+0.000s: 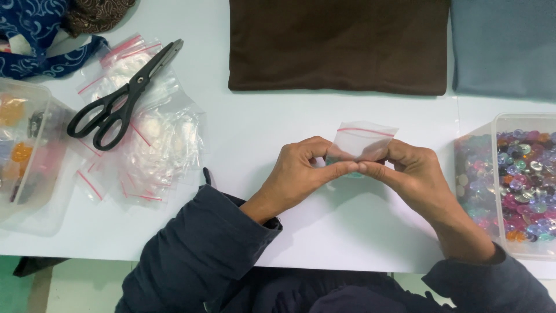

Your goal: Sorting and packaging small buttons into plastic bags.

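A small clear zip bag (364,139) with a red strip near its top is held upright over the white table (260,127), near its middle. My left hand (301,174) pinches the bag's lower left part between thumb and fingers. My right hand (408,171) pinches its lower right part, and the two hands' fingertips meet under the bag. Something small and greenish shows at the bag's bottom between my fingers, mostly hidden.
Black scissors (119,98) lie on a pile of empty clear zip bags (153,145) at the left. A clear box (29,156) stands at the far left, a clear tub of colourful sequins (521,179) at the right. Brown cloth (339,43) and grey-blue cloth (504,46) lie folded at the back.
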